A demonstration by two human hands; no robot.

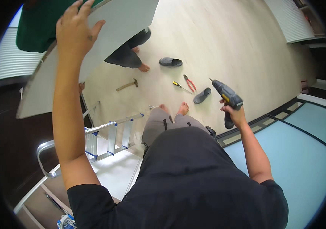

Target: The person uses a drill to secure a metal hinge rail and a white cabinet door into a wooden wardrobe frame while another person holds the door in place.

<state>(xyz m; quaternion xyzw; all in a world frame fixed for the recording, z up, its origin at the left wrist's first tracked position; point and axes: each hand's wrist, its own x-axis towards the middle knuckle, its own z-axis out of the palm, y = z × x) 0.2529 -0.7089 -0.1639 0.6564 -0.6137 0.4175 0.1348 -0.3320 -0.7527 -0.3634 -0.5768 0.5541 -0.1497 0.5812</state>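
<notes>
My left hand (78, 28) is raised at upper left, fingers apart, against or just over a large white panel (124, 17); contact is hard to tell. My right hand (233, 112) grips a dark grey and yellow cordless drill (226, 95), its tip pointing up-left. On the pale floor between my hands lie a hammer (126, 86), a yellow-handled screwdriver (182, 87), red-handled pliers (189, 83) and two grey shoes (170, 62) (202, 95).
Another person in green (31, 28) stands behind the panel, bare feet (144, 67) showing. An aluminium ladder (111, 137) lies at my left. Blue framed panes (285, 149) are at right, a slatted white unit (281, 19) at upper right.
</notes>
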